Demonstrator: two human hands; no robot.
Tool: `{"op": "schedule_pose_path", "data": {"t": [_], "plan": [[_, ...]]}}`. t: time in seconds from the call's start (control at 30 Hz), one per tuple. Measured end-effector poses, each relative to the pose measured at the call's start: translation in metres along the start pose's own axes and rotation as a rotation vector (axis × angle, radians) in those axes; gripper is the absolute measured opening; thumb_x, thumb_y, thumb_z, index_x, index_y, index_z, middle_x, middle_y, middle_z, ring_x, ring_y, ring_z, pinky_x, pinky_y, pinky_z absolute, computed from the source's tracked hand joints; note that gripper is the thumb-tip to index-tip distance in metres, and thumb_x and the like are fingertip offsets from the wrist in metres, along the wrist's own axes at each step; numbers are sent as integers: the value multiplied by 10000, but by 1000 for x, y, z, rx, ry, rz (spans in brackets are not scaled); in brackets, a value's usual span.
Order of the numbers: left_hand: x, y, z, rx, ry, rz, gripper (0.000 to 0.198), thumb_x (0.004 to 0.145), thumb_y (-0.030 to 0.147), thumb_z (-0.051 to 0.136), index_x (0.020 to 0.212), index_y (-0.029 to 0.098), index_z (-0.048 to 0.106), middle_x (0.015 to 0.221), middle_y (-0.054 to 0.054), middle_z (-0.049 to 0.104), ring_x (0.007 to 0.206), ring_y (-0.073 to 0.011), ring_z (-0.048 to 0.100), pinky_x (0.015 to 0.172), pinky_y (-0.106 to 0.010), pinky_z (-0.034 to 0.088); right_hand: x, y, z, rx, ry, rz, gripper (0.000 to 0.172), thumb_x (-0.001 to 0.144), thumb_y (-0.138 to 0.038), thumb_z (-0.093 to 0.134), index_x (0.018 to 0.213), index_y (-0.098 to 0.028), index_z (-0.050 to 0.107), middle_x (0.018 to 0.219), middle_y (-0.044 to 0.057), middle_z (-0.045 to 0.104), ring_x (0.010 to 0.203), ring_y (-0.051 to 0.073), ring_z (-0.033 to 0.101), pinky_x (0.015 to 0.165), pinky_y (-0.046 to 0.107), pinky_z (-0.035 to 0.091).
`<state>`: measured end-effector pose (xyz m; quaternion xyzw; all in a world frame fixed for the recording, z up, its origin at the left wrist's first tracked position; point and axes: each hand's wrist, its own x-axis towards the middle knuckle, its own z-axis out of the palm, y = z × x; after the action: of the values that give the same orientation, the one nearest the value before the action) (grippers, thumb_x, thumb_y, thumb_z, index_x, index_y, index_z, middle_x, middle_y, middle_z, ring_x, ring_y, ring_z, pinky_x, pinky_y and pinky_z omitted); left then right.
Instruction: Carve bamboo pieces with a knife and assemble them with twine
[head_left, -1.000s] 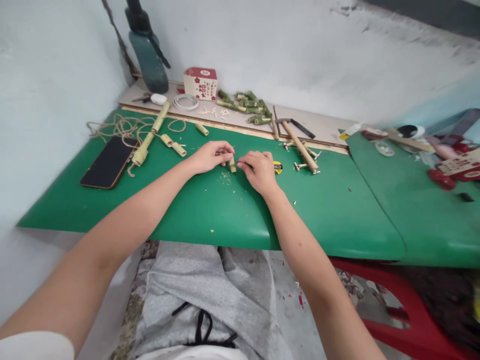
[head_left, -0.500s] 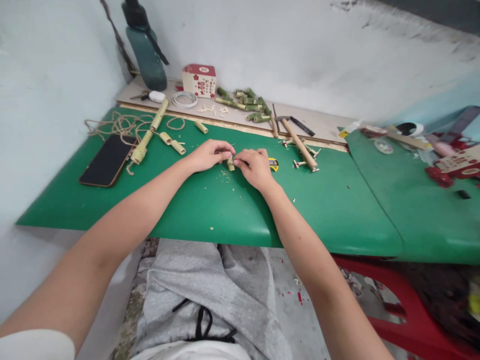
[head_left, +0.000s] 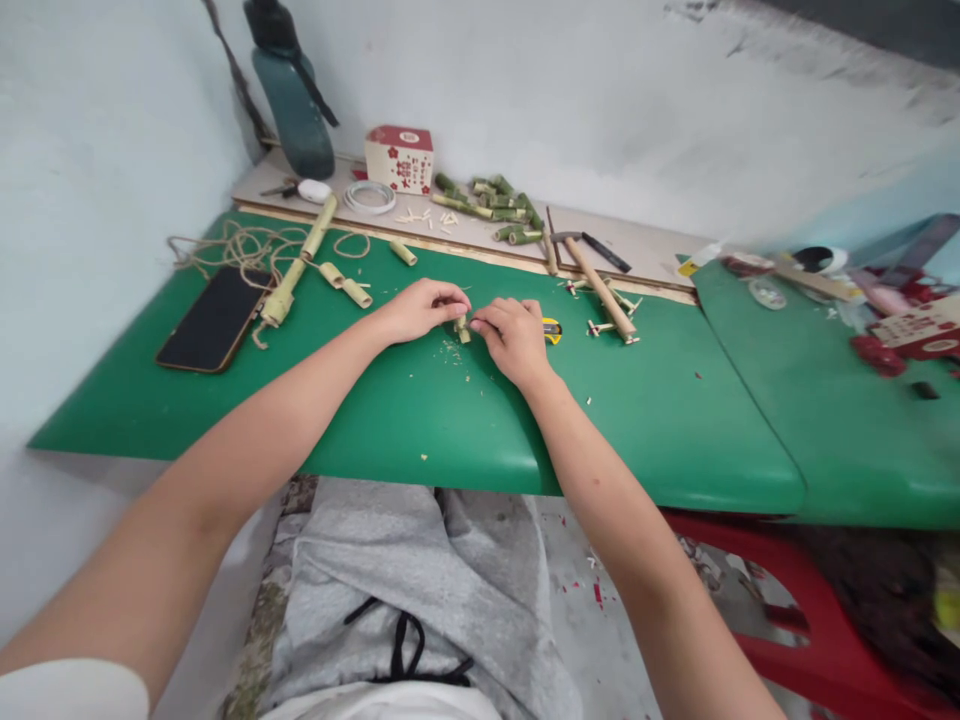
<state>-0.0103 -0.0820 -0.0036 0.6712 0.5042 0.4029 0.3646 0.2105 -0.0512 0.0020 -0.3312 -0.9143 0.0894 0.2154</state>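
Note:
My left hand (head_left: 424, 308) is closed, its thumb and fingers pinching a short piece of bamboo (head_left: 463, 329) just above the green tabletop. Facing it from the right, my right hand (head_left: 513, 338) is closed too, its fingertips close against the bamboo. From under the right palm sticks out the yellow end of a utility knife (head_left: 553, 331); its blade and most of the handle are hidden by the hand. Pale shavings (head_left: 453, 352) lie scattered below the bamboo piece.
A phone (head_left: 214, 320), twine (head_left: 232, 245) and jointed bamboo tubes (head_left: 289, 285) lie left. Behind are a bottle (head_left: 296, 110), a red-and-white box (head_left: 400, 160) and cut green bamboo (head_left: 499, 200). A hammer (head_left: 600, 285) rests right, over small stick pieces.
My right hand has shifted slightly to the right, the yellow knife end along with it. My left hand keeps its pinch on the bamboo piece, almost still.

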Motion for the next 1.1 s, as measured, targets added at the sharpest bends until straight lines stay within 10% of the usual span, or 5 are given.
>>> {"op": "schedule_pose_path", "data": {"t": [0.67,1.1], "plan": [[4,-5,-4,-97,7,-56,150,941,284,690,963,141,730,761,-7,674,617,-102,535,636,-245,426,-2,-1,-1,75,-170,-81,240,1064,-292,566,955,-240,773,974,44,812,959,248,660,927,427,277],[4,-7,-4,-115,13,-16,167,936,318,707,968,156,733,757,-2,645,603,-90,517,593,-226,421,-1,8,2,55,128,16,282,1086,-357,541,948,-252,764,924,35,784,915,240,661,908,425,327]]}}
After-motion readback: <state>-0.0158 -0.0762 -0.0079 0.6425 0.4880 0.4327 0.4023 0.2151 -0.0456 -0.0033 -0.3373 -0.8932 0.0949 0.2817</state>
